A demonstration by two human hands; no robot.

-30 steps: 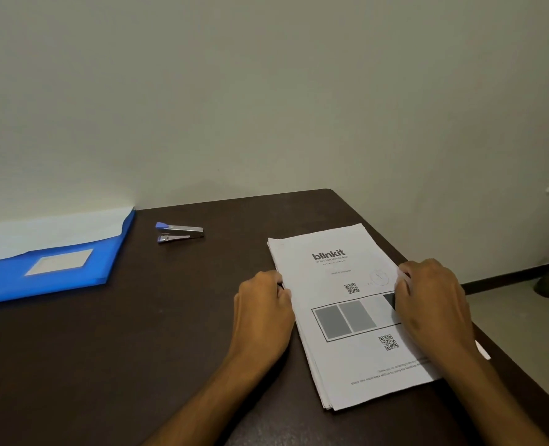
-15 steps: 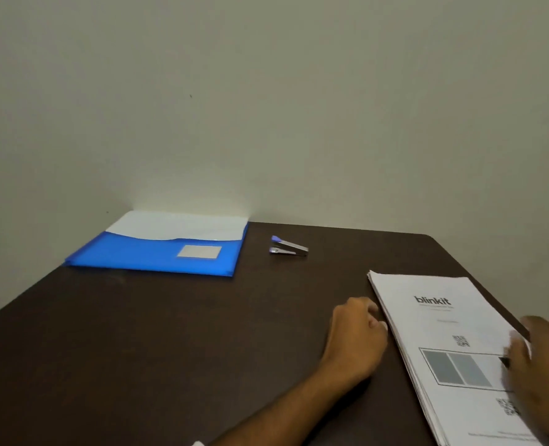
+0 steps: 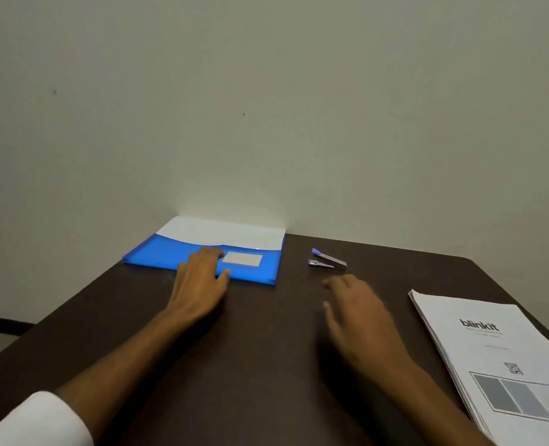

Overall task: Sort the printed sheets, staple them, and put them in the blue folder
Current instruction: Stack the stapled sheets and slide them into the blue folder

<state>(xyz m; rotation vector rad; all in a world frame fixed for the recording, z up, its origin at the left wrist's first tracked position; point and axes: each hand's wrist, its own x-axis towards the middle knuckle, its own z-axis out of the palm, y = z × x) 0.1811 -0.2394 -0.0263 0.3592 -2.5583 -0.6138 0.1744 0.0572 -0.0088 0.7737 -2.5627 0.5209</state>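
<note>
The blue folder (image 3: 170,252) lies flat against the wall at the table's far left, with a white sheet showing at its top and a pale label on its front. My left hand (image 3: 199,284) reaches over its near edge, fingers lying on the cover beside the label. A small stapler (image 3: 327,261) with a blue end sits to the folder's right. My right hand (image 3: 360,313) hovers with loose fingers just in front of the stapler, apart from it and blurred. The stack of printed sheets (image 3: 492,355) lies at the right, untouched.
The dark brown table (image 3: 266,365) ends at a rounded far right corner close to the sheets. A plain wall stands right behind the folder. A strip of floor shows at the far left below the table edge.
Both hands have left the sheet stack. The left hand moved far left onto the folder, the right hand moved toward the stapler. The view has swung left, so the stack now sits at the right edge.
</note>
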